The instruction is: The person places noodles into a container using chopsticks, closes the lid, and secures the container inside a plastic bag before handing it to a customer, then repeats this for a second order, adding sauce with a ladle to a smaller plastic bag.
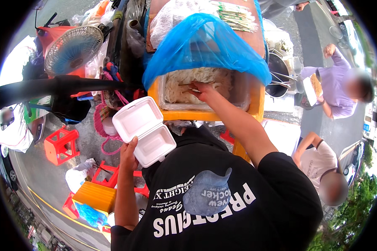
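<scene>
My left hand (129, 154) grips the edge of an open white foam takeaway box (154, 141), whose two halves show no food. My right hand (201, 91) reaches into a yellow crate (191, 115) that holds a clear plastic-lined tub of white noodles (179, 86). Thin sticks, apparently chopsticks, show at its fingers, just over the noodles. A blue plastic bag (207, 47) drapes over the far part of the crate. Past it lie a white towel (176, 18) and several wrapped chopsticks (235, 15).
A pot (278, 75) with metal utensils stands right of the crate. Two people stand at the right, one holding a white box (311, 89) of food. A fan (73, 50), red plastic stools (62, 146) and a yellow box (94, 197) are at the left. A dark bar (59, 88) crosses the left side.
</scene>
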{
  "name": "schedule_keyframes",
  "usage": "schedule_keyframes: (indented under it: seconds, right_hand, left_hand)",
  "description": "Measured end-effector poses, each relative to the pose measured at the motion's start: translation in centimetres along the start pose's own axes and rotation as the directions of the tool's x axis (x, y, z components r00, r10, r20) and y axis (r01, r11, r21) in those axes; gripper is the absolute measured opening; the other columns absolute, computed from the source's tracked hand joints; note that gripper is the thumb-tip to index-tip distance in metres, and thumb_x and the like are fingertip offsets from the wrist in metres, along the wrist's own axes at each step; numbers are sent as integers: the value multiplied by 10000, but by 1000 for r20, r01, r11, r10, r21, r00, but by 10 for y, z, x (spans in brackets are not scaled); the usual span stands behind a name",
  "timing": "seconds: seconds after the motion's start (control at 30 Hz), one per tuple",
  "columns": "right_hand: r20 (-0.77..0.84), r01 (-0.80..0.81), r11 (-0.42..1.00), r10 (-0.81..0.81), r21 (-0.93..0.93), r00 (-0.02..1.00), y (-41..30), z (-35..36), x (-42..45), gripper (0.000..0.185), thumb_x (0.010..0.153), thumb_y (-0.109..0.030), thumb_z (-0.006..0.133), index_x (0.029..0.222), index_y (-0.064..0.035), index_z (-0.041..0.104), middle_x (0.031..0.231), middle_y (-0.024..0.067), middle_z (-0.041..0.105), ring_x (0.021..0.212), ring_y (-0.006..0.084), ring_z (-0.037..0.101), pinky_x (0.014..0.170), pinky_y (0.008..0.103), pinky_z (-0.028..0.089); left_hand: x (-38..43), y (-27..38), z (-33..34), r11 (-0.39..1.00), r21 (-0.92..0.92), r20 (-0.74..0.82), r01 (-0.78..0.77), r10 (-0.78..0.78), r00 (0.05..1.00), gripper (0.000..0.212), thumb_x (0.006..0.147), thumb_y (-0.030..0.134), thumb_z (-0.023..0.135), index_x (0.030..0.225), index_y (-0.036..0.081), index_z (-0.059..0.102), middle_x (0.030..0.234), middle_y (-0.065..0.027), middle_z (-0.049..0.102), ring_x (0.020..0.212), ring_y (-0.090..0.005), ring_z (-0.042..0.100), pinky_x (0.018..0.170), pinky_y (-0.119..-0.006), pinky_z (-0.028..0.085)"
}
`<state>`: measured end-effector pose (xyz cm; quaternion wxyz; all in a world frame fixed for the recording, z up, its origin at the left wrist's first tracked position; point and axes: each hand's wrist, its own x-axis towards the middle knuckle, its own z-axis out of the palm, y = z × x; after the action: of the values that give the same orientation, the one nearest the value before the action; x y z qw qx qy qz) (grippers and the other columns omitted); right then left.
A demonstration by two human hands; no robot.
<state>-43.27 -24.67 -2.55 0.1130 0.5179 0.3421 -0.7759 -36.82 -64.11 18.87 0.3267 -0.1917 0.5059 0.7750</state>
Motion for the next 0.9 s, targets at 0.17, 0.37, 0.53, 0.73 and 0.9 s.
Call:
schedule_keyframes:
  seconds: [0.17,0.37,0.53,0.73,0.9]
  right_hand:
    - [-29,-13,977,20,215,999,-7,-4,11,143,1003,-99,599,1072,27,598,1089,184,638,1091,346,644,905,454,631]
    - [115,3,954,-39,301,993,-25,-21,-34,144,978,-82,631,1075,19,599,1088,147,637,1037,308,666,845,387,644]
    - [129,185,943,-227,277,965,-49,-39,-121,144,979,-125,656,1027,10,650,1051,137,679,1004,275,695,804,342,647]
    - [118,360,897,-398,256,910,-89,-48,-210,130,973,-149,678,1011,-25,682,1002,78,692,921,198,693,771,316,644]
    - [156,512,848,-529,138,834,-122,-31,-275,107,973,-143,681,993,-38,680,972,81,703,926,227,718,762,317,643]
  left_hand:
    - [13,8,0,994,100,-4,-53,54,999,448,1019,218,592,1383,-31,514,1295,-119,632,1152,-202,636,985,-356,521]
    - [57,19,5,941,282,27,-189,189,982,409,1057,257,550,1345,-33,560,1238,-68,659,1099,-145,632,961,-299,497]
    - [94,44,29,862,404,160,-306,263,951,414,1077,278,513,1322,-50,567,1163,-80,676,1038,-124,630,910,-289,505]
    - [137,52,77,724,544,351,-425,263,899,372,1084,249,490,1345,-7,560,1108,-94,682,992,-125,610,895,-289,490]
    - [187,26,103,635,513,487,-578,339,805,359,1076,230,512,1363,18,555,1124,-101,685,1023,-130,602,918,-287,484]
